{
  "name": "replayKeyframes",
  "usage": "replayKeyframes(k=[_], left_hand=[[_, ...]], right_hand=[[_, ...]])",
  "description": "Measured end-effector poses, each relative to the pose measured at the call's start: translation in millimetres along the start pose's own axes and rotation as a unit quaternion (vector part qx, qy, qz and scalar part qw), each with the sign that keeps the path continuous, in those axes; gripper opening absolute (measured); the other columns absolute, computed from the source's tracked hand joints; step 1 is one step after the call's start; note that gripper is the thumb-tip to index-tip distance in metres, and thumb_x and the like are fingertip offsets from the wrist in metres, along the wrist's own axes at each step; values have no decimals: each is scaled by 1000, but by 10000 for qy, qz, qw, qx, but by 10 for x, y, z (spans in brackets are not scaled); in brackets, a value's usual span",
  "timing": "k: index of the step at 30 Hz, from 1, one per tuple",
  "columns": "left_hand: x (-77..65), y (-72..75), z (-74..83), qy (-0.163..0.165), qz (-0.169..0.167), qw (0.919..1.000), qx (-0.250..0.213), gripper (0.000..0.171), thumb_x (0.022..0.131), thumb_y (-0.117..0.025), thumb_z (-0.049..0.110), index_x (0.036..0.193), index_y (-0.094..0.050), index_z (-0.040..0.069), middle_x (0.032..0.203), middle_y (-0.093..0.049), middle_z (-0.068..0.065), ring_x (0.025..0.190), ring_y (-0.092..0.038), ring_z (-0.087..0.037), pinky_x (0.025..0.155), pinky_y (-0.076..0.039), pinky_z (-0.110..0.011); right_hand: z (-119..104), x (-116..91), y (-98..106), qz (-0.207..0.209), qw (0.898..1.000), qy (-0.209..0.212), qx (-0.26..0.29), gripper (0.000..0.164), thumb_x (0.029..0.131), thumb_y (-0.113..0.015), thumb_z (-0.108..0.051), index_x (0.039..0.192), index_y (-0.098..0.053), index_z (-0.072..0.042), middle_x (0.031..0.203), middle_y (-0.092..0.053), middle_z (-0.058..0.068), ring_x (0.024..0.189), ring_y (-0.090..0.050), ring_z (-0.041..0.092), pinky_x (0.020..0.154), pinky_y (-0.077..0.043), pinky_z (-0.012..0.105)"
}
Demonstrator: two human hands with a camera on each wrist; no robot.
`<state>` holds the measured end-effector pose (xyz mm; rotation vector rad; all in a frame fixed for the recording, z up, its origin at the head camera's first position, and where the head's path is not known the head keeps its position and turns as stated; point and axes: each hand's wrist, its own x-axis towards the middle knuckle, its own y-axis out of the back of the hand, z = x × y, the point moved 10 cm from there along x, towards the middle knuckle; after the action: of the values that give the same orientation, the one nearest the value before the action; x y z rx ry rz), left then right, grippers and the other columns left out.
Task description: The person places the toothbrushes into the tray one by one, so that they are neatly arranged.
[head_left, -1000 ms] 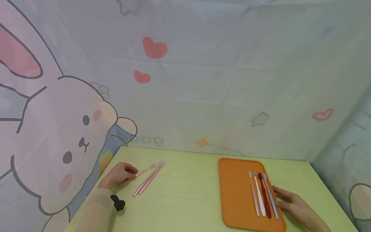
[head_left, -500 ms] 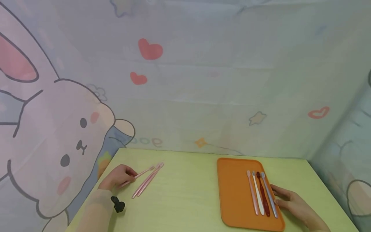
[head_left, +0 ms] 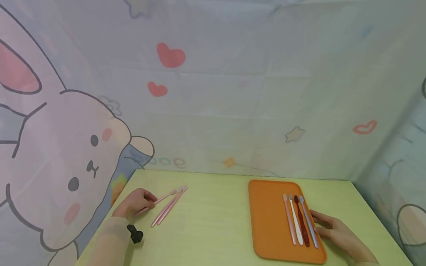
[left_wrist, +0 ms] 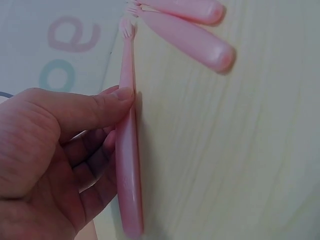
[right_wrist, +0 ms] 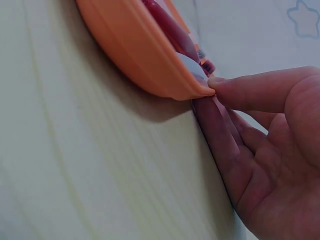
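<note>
My left hand [head_left: 137,202] pinches a pink toothbrush [left_wrist: 128,165] between thumb and fingers, its bristle head pointing away. Two more pink toothbrushes [head_left: 169,207] lie close together on the table, just right of that hand. At the right, my right hand [head_left: 339,231] grips the right rim of an orange tray [head_left: 267,221]. In the right wrist view the thumb rests on top of the tray rim and the fingers are under it. Side by side on the tray lie a pink toothbrush [head_left: 289,221], a white one, a dark red toothbrush [head_left: 301,223] and a greyish-purple one.
The pale yellow-green table [head_left: 213,214] ends at a printed cloth backdrop [head_left: 226,111] with a rabbit figure [head_left: 80,159]. A black device [head_left: 135,234] sits at the left wrist. Table surface lies between the pink toothbrushes and the tray.
The head view has shifted slightly, so the whole scene sits a little further left. Both hands keep their holds, with no clear movement of the toothbrushes or tray.
</note>
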<state>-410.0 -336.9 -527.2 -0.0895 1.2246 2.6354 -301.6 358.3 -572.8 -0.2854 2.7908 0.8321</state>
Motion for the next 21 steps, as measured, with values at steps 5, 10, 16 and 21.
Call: replayKeyframes(k=[5, 10, 16, 21], left_hand=[[-11, 11, 25, -35, 5, 10000, -3, 17, 89, -82, 7, 106, -82, 3, 96, -74, -2, 85, -62, -17, 80, -53, -34], [-21, -3, -7, -11, 1, 10000, -43, 18, 91, -82, 9, 108, -81, 4, 96, -73, -1, 86, -62, -17, 81, -52, -34], [-30, -20, -26, -29, -36, 10000, -86, 17, 91, -81, 8, 107, -81, 4, 95, -72, -2, 86, -62, -18, 81, -52, -35], [-24, -24, -31, 7, -39, 10000, -4, 18, 89, -81, 9, 107, -81, 6, 97, -73, -1, 87, -62, -17, 83, -52, -35]], right_hand=[[1, 17, 5, -31, 10000, -51, -12, 78, 105, -70, -31, 163, -34, 7, 160, -43, 32, 149, -37, 52, 115, -41, 63], [3, 4, 8, -21, 10000, -4, -53, 79, 104, -72, -32, 162, -35, 7, 159, -45, 32, 148, -37, 53, 115, -39, 65], [-6, -3, 4, -25, 10000, 26, 8, 80, 104, -73, -32, 162, -35, 8, 159, -45, 33, 148, -37, 54, 115, -38, 67], [-2, -1, -1, -51, 9999, -27, 112, 81, 103, -73, -32, 162, -34, 7, 160, -43, 33, 149, -34, 55, 116, -36, 68]])
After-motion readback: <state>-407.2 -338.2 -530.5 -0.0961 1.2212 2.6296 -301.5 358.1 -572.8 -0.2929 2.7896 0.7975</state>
